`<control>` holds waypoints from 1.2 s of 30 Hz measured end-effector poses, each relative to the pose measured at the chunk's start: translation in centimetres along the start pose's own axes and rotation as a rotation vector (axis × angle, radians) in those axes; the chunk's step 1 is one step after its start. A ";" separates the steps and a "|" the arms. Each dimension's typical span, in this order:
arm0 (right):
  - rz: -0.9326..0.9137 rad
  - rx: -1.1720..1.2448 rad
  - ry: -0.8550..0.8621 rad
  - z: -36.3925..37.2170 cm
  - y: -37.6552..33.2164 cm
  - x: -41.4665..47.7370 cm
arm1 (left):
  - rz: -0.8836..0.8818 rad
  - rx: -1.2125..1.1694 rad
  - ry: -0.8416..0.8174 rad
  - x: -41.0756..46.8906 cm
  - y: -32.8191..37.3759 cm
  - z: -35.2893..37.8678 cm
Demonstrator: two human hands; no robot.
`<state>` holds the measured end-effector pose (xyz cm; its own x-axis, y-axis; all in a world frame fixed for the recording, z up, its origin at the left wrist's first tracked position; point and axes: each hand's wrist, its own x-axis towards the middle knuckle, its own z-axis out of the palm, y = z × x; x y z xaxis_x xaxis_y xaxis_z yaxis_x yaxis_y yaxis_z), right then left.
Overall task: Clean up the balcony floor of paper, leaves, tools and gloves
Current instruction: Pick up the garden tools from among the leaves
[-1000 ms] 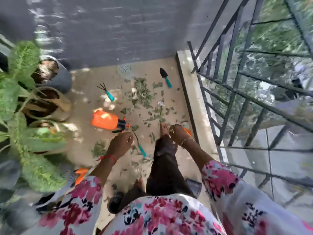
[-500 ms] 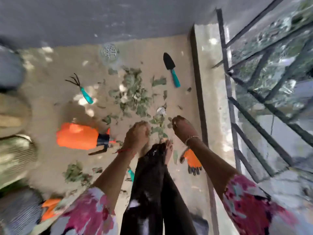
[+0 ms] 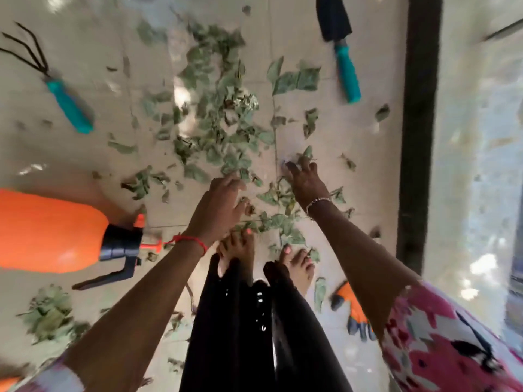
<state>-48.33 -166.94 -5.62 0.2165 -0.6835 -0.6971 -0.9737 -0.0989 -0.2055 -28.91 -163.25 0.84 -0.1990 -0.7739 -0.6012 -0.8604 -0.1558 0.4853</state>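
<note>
Torn green leaves [image 3: 220,123] lie scattered over the tiled balcony floor, thickest in front of my bare feet [image 3: 240,250]. My left hand [image 3: 223,205] is low over them, its fingers curled down around leaf pieces, one at the thumb. My right hand [image 3: 304,182] reaches further out with its fingers spread, the tips touching a small white paper scrap [image 3: 285,162] among the leaves. A teal-handled trowel [image 3: 339,49] lies far right, a teal-handled hand rake [image 3: 53,86] far left. An orange glove [image 3: 353,309] lies under my right forearm.
An orange pressure sprayer [image 3: 48,230] lies on its side at the left. A separate leaf heap [image 3: 48,315] sits at the lower left. A black strip [image 3: 416,137] and a pale kerb [image 3: 475,165] bound the floor on the right.
I have bent much lower, so the floor looks closer. Both hands moved forward into the leaves; the right hand's fingers spread out onto the white scrap.
</note>
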 end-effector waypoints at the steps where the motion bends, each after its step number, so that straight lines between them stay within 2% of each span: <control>1: -0.006 -0.036 0.017 0.0 0.2 -0.2 | -0.003 -0.004 -0.019 -0.4 -0.1 0.0; 7: 0.050 -0.010 0.207 -0.3 -0.3 -1.4 | -0.040 -0.031 -0.004 -1.2 -0.9 -0.1; 10: 0.066 -0.036 0.276 -2.1 -1.3 -3.5 | -0.050 -0.037 -0.024 -2.2 0.8 -1.4; 12: 0.045 -0.003 0.345 -6.1 -2.2 -6.2 | -0.061 -0.056 -0.002 -3.8 3.2 -4.3; 16: 0.100 0.212 0.199 -11.4 -4.2 -10.0 | -0.080 -0.099 -0.001 -6.6 6.6 -7.9; 19: 0.106 0.484 0.234 -19.6 -7.6 -15.1 | -0.058 -0.169 0.065 -11.0 11.0 -15.6; 20: 0.080 0.499 0.247 -22.3 -8.9 -16.8 | -0.043 -0.196 0.082 -12.5 12.4 -18.2; 21: 0.084 0.505 0.220 -21.6 -9.1 -17.6 | -0.046 -0.223 0.046 -13.1 12.6 -17.8; 23: -0.009 0.458 0.222 -27.5 -12.2 -21.4 | -0.043 -0.308 0.079 -17.1 13.7 -23.4; 24: -0.017 0.436 0.194 -26.8 -12.1 -22.1 | -0.086 -0.345 0.041 -17.1 13.2 -22.5; 25: -0.057 0.409 0.193 -29.8 -14.1 -24.7 | -0.086 -0.371 0.064 -19.8 13.9 -25.4; 28: -0.144 0.508 0.311 -34.2 -17.9 -29.7 | -0.081 -0.321 0.049 -25.6 16.3 -31.7; 31: -0.190 0.677 0.428 -37.8 -22.0 -33.7 | -0.038 -0.359 0.141 -30.7 18.3 -36.3; 34: -0.346 0.643 0.528 -41.0 -26.1 -38.4 | -0.076 -0.391 0.223 -37.0 19.6 -39.6; 36: -0.417 0.659 0.521 -42.3 -28.0 -41.1 | -0.125 -0.478 0.274 -40.3 20.2 -40.7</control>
<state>-32.95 -166.62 57.85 0.3238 -0.9389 -0.1168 -0.5532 -0.0877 -0.8285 -19.21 -160.16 60.73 0.0746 -0.8531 -0.5164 -0.5484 -0.4676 0.6932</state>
